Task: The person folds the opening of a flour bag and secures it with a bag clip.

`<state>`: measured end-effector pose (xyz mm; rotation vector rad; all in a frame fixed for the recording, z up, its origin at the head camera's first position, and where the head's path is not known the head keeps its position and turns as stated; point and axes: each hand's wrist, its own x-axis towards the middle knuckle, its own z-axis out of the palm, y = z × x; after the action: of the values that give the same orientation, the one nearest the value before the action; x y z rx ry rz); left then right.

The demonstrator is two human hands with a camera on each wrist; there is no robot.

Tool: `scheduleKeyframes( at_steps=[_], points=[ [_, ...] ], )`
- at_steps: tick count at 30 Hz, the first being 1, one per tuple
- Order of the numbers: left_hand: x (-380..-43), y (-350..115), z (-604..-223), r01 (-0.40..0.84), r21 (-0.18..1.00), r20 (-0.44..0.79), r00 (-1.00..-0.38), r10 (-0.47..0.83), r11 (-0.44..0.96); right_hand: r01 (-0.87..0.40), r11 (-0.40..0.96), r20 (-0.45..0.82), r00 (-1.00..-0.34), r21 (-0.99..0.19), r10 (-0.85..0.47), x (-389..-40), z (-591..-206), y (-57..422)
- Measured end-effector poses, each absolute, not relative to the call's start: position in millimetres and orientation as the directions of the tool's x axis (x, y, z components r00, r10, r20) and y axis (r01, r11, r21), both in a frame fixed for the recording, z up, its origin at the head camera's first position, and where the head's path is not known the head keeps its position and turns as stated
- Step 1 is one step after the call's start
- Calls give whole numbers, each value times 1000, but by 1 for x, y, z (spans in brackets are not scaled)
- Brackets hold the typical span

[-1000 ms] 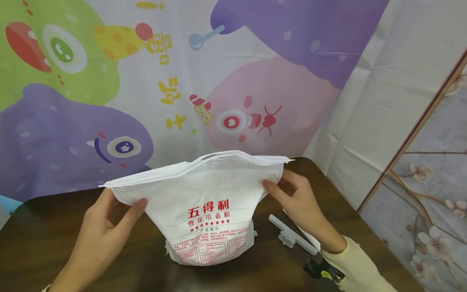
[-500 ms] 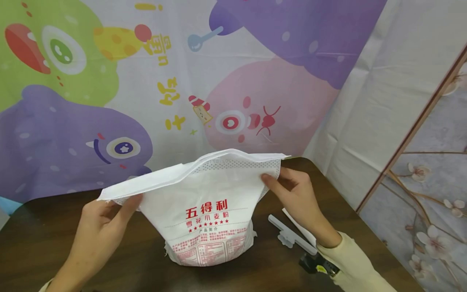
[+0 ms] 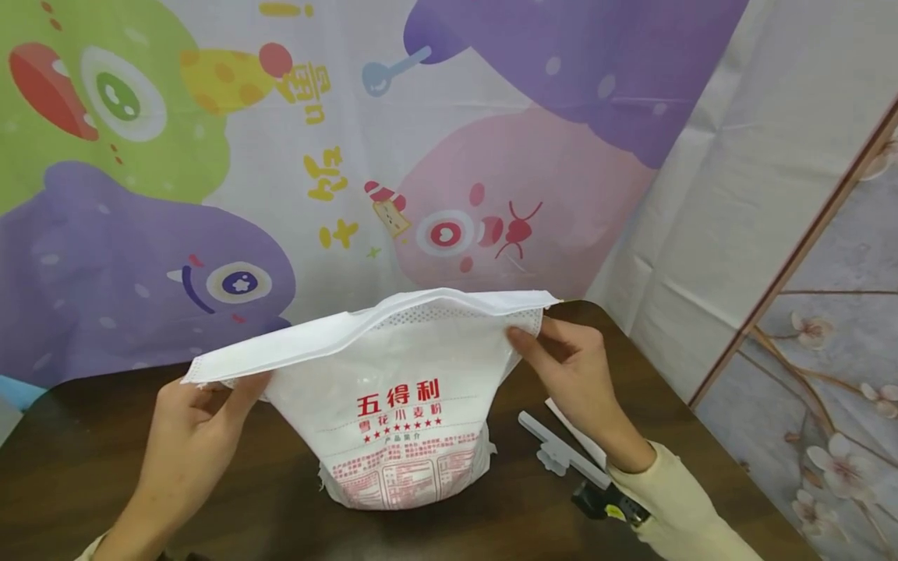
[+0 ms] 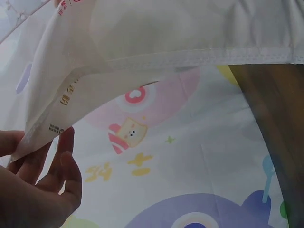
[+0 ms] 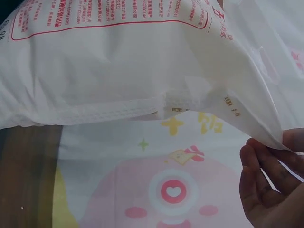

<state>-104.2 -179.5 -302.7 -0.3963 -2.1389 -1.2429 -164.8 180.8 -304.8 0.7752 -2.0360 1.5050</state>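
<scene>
A white flour bag (image 3: 400,413) with red Chinese print stands upright on the dark wooden table (image 3: 266,499). Its top is spread wide, and a white band along the rim leans toward the camera on the left side. At the bag's upper left corner, my left hand (image 3: 192,436) pinches the material between thumb and fingers. My right hand (image 3: 578,378) pinches the opposite upper corner, thumb on the front face. Both wrist views show the corners held, the left hand (image 4: 45,180) and right hand (image 5: 273,180) each at a drawn-out tip. The bag's contents are hidden.
Right of the bag lies a pale plastic bag clip (image 3: 561,452), with a white strip (image 3: 577,430) beside it. A black device (image 3: 609,502) sits at the right cuff. Behind the table hangs a cartoon-printed cloth (image 3: 365,140); a floral panel (image 3: 828,374) stands right.
The left part of the rim has tipped toward the camera, showing more of its white band. My left thumb has shifted slightly left, under that band; the right hand has moved a little up.
</scene>
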Motion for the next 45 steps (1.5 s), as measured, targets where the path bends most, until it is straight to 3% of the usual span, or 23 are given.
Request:
scheduleKeyframes(
  at_steps=[7, 17, 22, 26, 34, 45],
  points=[
    [-102, -180, -302, 485, 741, 589, -801, -103, 464, -650, 191, 619, -759, -735, -202, -166, -298, 183],
    [-104, -181, -293, 606, 716, 659, -751, -47, 346, -632, 116, 614, -774, -767, -153, -175, -287, 185],
    [-106, -179, -292, 608, 776, 627, -774, -93, 170, -640, 49, 625, -762, -767, -168, -177, -280, 186],
    [-105, -177, -289, 607, 788, 616, -774, -143, 107, -655, 39, 639, -747, -754, -182, -179, -272, 184],
    [-103, -176, -280, 494, 843, 534, -819, -209, 215, -643, 32, 631, -759, -765, -163, -180, -268, 182],
    [-101, -178, -283, 490, 835, 539, -820, -191, 250, -640, 56, 620, -760, -767, -194, -178, -268, 185]
  ],
)
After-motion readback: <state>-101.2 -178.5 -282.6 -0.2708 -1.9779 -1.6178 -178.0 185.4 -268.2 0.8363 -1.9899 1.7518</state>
